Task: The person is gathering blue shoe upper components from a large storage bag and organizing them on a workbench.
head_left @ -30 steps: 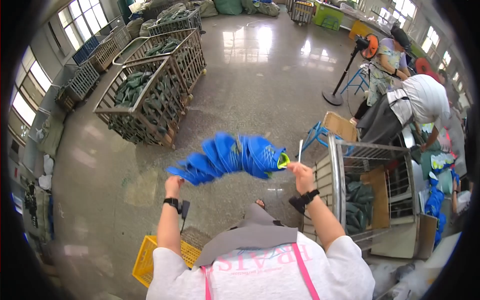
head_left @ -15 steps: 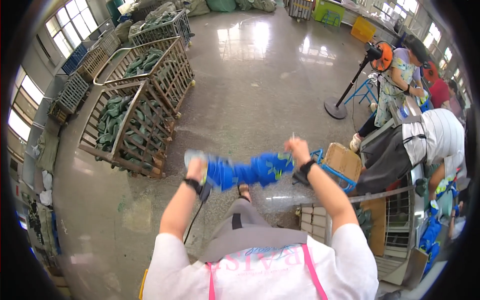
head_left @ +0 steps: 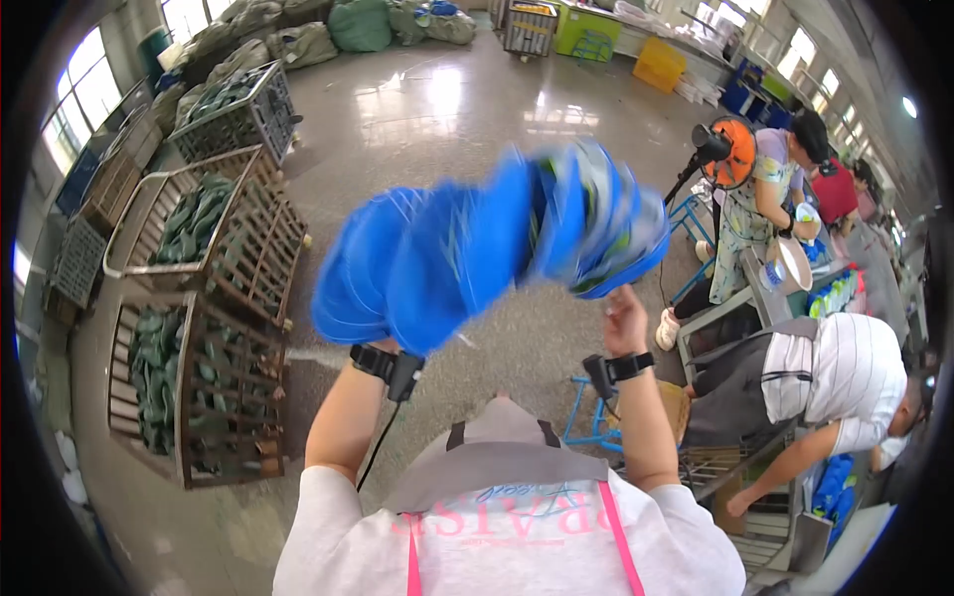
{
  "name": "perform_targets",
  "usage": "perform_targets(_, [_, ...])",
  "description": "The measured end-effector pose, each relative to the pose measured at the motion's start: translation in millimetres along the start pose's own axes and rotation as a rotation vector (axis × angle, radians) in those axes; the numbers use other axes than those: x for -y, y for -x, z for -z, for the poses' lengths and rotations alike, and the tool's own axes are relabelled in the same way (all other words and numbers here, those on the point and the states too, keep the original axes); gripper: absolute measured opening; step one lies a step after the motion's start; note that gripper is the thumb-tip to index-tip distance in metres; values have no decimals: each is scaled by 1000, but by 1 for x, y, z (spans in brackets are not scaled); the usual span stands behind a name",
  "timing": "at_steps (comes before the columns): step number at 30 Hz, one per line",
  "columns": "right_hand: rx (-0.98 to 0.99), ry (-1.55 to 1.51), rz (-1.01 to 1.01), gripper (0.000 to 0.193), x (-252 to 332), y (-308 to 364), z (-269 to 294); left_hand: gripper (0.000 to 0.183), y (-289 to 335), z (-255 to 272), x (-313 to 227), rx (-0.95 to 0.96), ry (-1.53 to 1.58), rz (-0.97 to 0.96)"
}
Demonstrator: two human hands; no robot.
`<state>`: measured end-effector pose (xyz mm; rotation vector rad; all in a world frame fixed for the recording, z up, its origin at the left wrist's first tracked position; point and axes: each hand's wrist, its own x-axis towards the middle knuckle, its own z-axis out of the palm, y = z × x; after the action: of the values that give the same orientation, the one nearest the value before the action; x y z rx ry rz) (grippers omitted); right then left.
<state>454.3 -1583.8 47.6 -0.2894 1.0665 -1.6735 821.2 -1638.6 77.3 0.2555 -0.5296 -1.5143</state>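
Observation:
A long bundle of blue pieces point(head_left: 477, 238) that look like shoe uppers, with grey and lime-green patterned parts at its right end, arches in the air before me. Motion blurs it. My left hand point(head_left: 384, 345) is at its left end, closed on it as far as I can tell, because the blue pieces cover the fingers. Under the right end my right hand point(head_left: 624, 320) is raised with its fingers curled, gripping the bundle at its lower edge. Black bands with small dark boxes sit on both wrists.
Slatted carts of dark green shoe lasts point(head_left: 164, 382) stand on the left. At right, a person in a striped shirt point(head_left: 857, 372) bends over a bench, behind a blue-legged stool point(head_left: 593, 422). Farther back, another person point(head_left: 760, 189) works beside an orange fan point(head_left: 730, 152).
My hands have lifted the blue bundle from low in front of me to higher and nearer, and it now bows upward. The view has turned right. The bending person has extended an arm.

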Motion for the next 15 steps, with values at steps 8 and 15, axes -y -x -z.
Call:
perform_targets(8, [102,-77,-118,19,-96,-175,45,43,-161,-20,120,304,-122,526])
perform_targets(15, [183,55,48,20,-41,-328,-20,43,-342,-31,187,402,-844,293])
